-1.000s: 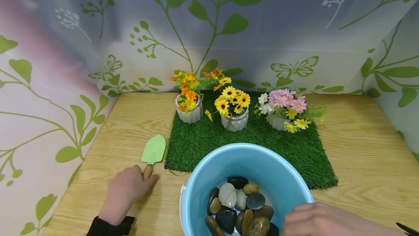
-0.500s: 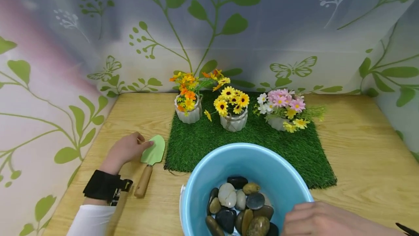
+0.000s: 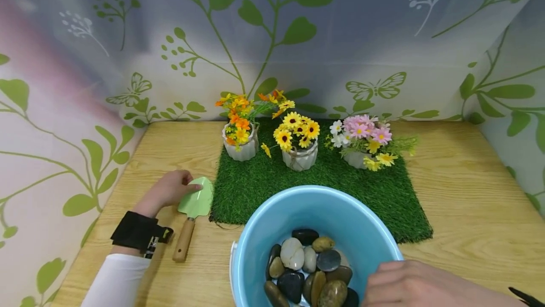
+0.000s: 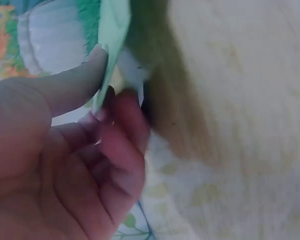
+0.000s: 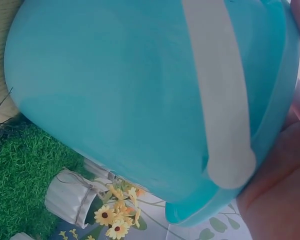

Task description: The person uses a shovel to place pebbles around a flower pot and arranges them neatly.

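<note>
A small trowel with a light green blade (image 3: pixel 197 205) and a wooden handle (image 3: pixel 184 241) is at the left of the table. My left hand (image 3: pixel 170 188) pinches the blade's left edge, thumb on top and fingers curled beneath, as the left wrist view shows with the green blade (image 4: pixel 115 25) tilted. A light blue bucket (image 3: pixel 340 219) stands in front, holding several smooth pebbles (image 3: pixel 291 284) in black, brown and white. My right hand (image 3: pixel 415 281) grips the bucket's right rim. In the right wrist view, the palm (image 5: pixel 280 185) lies against the bucket rim beside its white handle (image 5: pixel 222 95).
Behind the bucket lies a green artificial grass mat (image 3: pixel 251 179). On it stand three white pots of flowers: orange (image 3: pixel 241 148), yellow (image 3: pixel 300 158) and pink (image 3: pixel 355 158). A leaf-printed curtain (image 3: pixel 374 37) hangs behind the wooden table (image 3: pixel 460 174).
My left hand has moved up from the trowel's handle to its blade and now pinches the edge, with the trowel shifted slightly. The right hand has stayed on the bucket rim.
</note>
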{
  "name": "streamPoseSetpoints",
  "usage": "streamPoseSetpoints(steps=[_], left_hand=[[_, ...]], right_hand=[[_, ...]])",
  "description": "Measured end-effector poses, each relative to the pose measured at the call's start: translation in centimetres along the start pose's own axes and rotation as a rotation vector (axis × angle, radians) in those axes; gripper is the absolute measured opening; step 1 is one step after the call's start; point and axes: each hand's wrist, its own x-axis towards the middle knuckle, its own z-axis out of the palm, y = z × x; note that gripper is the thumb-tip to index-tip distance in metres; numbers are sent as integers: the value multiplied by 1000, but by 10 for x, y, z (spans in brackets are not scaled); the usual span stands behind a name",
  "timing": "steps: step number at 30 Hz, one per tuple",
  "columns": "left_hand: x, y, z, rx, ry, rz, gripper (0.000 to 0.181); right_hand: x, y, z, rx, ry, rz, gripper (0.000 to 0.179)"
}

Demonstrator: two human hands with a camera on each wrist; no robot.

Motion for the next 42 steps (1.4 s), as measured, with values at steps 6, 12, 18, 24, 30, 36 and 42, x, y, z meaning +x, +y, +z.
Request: streamPoseSetpoints(steps=[6,12,18,24,30,36,42], left_hand=[[-8,1,-7,-144,-19,33,26],[-20,8,-15,-225,-62,57,27],[-37,20,-33,-384,-119,121,28],[-57,40,-59,-469,-108,195,42],[-76,66,-80,-458,-136,250,39],[-90,96,-90,-477,-136,291,35],[-95,136,-79,-652,-98,389,28]], right_hand=[[1,-1,1,0,2,5,21],[2,0,3,-28,28,-26,22],[4,0,3,-24,45,-68,18],[10,-2,-1,23,37,-77,14],[18,-6,-5,126,81,0,28],[20,0,-9,204,109,140,31],[29,0,-18,195,101,309,30]])
